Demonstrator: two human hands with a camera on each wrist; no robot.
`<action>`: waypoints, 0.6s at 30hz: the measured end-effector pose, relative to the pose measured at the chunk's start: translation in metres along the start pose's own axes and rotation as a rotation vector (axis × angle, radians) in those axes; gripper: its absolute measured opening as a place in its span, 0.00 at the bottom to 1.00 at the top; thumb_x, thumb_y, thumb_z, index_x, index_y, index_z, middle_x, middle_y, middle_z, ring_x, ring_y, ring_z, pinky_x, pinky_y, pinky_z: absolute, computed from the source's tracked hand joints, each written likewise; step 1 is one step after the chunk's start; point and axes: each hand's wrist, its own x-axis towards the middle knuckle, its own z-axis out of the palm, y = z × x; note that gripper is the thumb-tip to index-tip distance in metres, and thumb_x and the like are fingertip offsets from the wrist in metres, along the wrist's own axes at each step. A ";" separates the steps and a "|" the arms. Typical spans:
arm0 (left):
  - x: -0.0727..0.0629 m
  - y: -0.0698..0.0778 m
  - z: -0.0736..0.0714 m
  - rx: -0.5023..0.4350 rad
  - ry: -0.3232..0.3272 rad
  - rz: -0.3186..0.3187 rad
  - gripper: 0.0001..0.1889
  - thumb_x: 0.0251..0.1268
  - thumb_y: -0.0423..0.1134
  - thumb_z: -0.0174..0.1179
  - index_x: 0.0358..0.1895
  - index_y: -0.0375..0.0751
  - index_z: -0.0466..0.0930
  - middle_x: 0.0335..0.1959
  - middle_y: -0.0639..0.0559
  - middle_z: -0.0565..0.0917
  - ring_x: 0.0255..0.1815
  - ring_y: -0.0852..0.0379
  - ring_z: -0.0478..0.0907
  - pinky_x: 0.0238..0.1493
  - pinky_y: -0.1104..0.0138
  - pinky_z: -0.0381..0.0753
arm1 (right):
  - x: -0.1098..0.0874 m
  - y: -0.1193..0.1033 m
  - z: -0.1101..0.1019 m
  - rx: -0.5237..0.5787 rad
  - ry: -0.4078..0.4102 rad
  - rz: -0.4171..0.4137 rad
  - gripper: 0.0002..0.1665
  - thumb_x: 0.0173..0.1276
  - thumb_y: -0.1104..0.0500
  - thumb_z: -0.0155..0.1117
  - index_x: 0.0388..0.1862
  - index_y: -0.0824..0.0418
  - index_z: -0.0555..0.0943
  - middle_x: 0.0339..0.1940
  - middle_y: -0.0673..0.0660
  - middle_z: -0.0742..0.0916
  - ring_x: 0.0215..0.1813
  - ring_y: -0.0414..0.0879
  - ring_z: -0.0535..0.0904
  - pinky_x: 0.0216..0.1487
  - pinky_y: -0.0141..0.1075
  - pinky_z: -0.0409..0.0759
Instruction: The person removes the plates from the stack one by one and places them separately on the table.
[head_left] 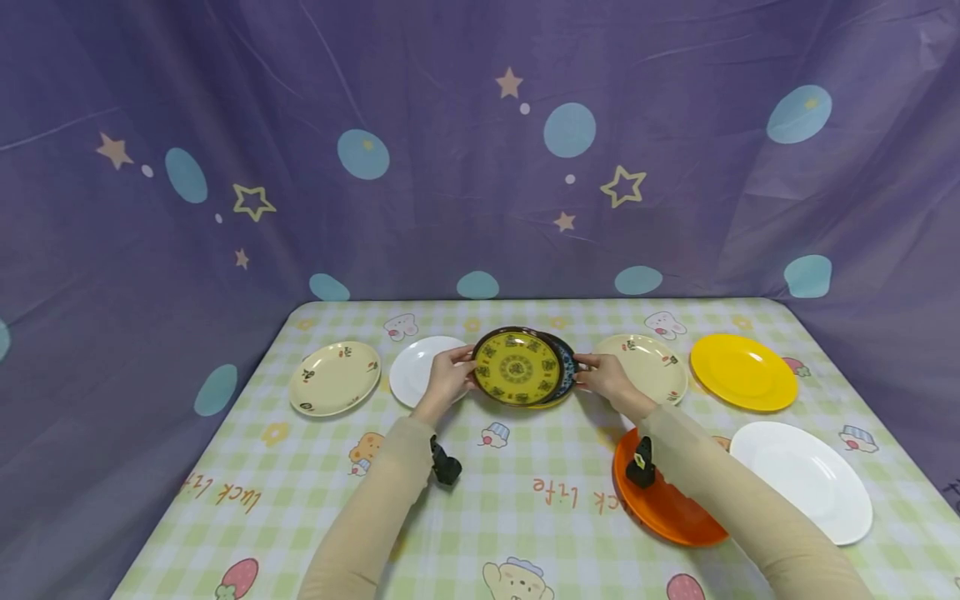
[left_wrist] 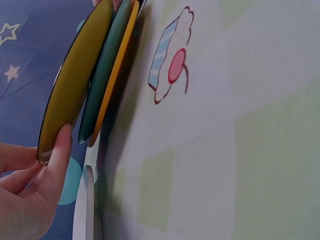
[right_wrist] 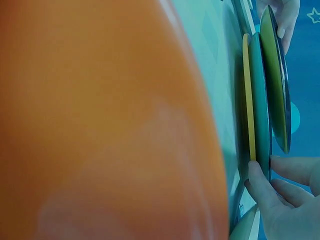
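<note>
My left hand (head_left: 448, 379) pinches the left rim of a yellow patterned plate (head_left: 517, 368) with a dark edge. Just below and to the right lies a dark blue-green patterned plate (head_left: 568, 360), partly covered by it. In the right wrist view, a plain yellow-orange plate (right_wrist: 248, 100) sits under the dark plate. My right hand (head_left: 606, 379) grips the right edge of these two lower plates between thumb and fingers. A gap shows between the top plate and the lower pair in the left wrist view. All three are held above the tablecloth.
On the checked tablecloth (head_left: 480, 508) a cream plate (head_left: 335, 379) and a white plate (head_left: 411, 367) stand left. To the right are another cream plate (head_left: 648, 367), a yellow plate (head_left: 744, 372), an orange plate (head_left: 663, 504) beneath my right forearm, and a white oval plate (head_left: 806, 479).
</note>
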 end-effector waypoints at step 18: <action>-0.006 0.000 -0.017 0.089 0.019 0.012 0.20 0.73 0.21 0.53 0.65 0.26 0.78 0.57 0.31 0.81 0.24 0.63 0.75 0.23 0.76 0.76 | 0.001 0.003 0.000 0.013 -0.005 -0.029 0.29 0.70 0.80 0.53 0.70 0.84 0.66 0.68 0.83 0.72 0.44 0.49 0.86 0.49 0.35 0.87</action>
